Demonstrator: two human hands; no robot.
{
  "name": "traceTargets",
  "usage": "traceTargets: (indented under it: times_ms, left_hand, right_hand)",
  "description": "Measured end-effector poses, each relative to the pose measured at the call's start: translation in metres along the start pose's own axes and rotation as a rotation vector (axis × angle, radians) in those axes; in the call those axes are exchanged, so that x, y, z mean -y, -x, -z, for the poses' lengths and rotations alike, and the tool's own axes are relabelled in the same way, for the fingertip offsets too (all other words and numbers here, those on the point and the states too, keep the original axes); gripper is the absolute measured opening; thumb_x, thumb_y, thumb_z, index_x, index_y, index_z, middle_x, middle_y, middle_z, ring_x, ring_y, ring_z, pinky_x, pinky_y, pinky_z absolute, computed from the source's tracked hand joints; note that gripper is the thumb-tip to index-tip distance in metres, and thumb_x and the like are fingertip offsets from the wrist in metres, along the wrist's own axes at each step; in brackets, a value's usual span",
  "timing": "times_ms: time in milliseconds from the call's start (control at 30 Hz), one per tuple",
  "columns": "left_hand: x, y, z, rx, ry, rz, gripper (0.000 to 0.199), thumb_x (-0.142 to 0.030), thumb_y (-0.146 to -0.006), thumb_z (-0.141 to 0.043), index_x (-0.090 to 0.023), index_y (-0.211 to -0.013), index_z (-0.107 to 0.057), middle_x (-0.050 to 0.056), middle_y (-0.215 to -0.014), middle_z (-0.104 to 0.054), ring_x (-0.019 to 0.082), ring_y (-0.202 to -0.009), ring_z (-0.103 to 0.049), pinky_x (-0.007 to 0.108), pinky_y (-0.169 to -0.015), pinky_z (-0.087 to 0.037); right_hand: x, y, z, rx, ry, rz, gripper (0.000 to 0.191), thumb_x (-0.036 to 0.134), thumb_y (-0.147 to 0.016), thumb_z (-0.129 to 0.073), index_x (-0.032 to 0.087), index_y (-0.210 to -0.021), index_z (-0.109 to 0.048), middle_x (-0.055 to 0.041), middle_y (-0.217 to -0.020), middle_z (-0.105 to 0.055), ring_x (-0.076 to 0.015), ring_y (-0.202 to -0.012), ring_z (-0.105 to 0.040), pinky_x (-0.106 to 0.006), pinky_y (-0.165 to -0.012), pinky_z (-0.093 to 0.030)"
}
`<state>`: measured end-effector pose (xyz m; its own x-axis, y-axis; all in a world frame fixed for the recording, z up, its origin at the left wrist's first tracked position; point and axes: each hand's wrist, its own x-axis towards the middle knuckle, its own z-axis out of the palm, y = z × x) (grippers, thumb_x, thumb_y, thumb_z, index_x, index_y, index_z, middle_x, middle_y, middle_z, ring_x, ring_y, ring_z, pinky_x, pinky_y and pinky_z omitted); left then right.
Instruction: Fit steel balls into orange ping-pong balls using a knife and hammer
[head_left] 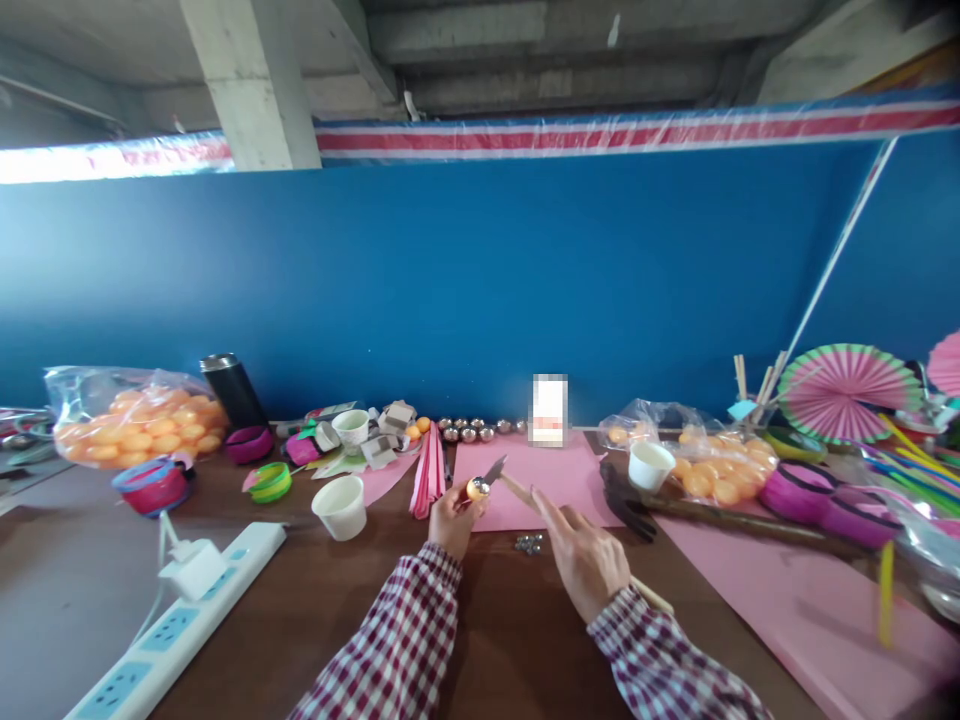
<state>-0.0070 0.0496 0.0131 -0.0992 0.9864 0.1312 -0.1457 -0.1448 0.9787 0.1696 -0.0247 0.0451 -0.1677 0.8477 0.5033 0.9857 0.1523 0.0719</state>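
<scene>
Over the left part of the pink sheet [574, 485], the left hand [453, 522] pinches a shiny ball [477, 489] with its fingertips, while the right hand [589, 555] is closed around a wooden-handled tool [521, 491], its forefinger stretched along the handle. The grey metal head [495, 468] is beside the ball; whether they touch, one cannot tell. Probably a firm left pinch, fingertips away from the metal, and light, small right-hand movements would serve best. Just before the sheet's near edge lie small beads [529, 544], which a careless hand might scatter. Along its far left edge are steel balls [469, 434].
</scene>
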Motion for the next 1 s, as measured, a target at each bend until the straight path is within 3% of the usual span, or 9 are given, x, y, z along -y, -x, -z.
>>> traceTargets:
  times_ms: [200, 367, 600, 767, 1000]
  left_hand:
    - [-0.0017, 0.0022, -0.0005, 0.009, 0.01, 0.006, 0.036, -0.023, -0.055, -0.068, -0.012, -0.088, -0.063, 0.004, -0.072, -0.065, 0.011, -0.058, -0.057, 0.02, -0.054, -0.046]
    - [-0.0027, 0.0029, -0.0016, 0.02, 0.043, 0.012, 0.034, -0.022, -0.056, -0.067, -0.011, -0.088, -0.063, 0.005, -0.073, -0.065, 0.011, -0.06, -0.058, 0.022, -0.057, -0.047]
    - [0.0022, 0.0002, -0.0015, -0.015, 0.056, -0.013, 0.038, -0.016, -0.052, -0.069, -0.014, -0.089, -0.062, 0.007, -0.086, -0.066, 0.017, -0.078, -0.06, 0.026, -0.069, -0.048]
    - [0.0038, -0.0011, -0.003, -0.035, 0.018, -0.041, 0.036, -0.013, -0.051, -0.068, -0.014, -0.086, -0.062, 0.006, -0.084, -0.066, 0.016, -0.078, -0.061, 0.025, -0.072, -0.047]
    - [-0.0003, 0.0041, -0.0055, -0.016, 0.144, 0.061, 0.05, -0.018, -0.052, -0.07, -0.016, -0.099, -0.055, 0.005, -0.083, -0.063, 0.008, -0.053, -0.056, 0.021, -0.051, -0.047]
  right_hand:
    - [0.0005, 0.0004, -0.0007, 0.015, 0.002, 0.036, 0.056, 0.014, -0.08, -0.037, 0.033, -0.13, -0.021, 0.0009, -0.074, -0.057, -0.0097, -0.055, -0.052, -0.022, -0.046, -0.031]
    - [0.0002, 0.0004, -0.0016, -0.017, 0.01, -0.021, 0.052, 0.017, -0.082, -0.035, 0.031, -0.13, -0.02, -0.0003, -0.076, -0.058, -0.0099, -0.055, -0.053, -0.021, -0.048, -0.032]
    - [-0.0017, -0.0004, -0.0034, -0.024, -0.007, -0.026, 0.05, 0.019, -0.083, -0.035, 0.032, -0.13, -0.022, 0.0004, -0.076, -0.058, -0.01, -0.056, -0.054, -0.021, -0.048, -0.033]
    - [-0.0019, -0.0006, -0.0046, 0.015, 0.007, 0.017, 0.052, 0.016, -0.081, -0.037, 0.033, -0.129, -0.024, 0.0011, -0.073, -0.058, -0.0093, -0.052, -0.053, -0.021, -0.045, -0.03]
    - [-0.0058, -0.0037, 0.0049, 0.013, -0.028, -0.026, 0.049, 0.019, -0.082, -0.036, 0.031, -0.129, -0.026, 0.0001, -0.075, -0.059, -0.0096, -0.058, -0.055, -0.019, -0.048, -0.033]
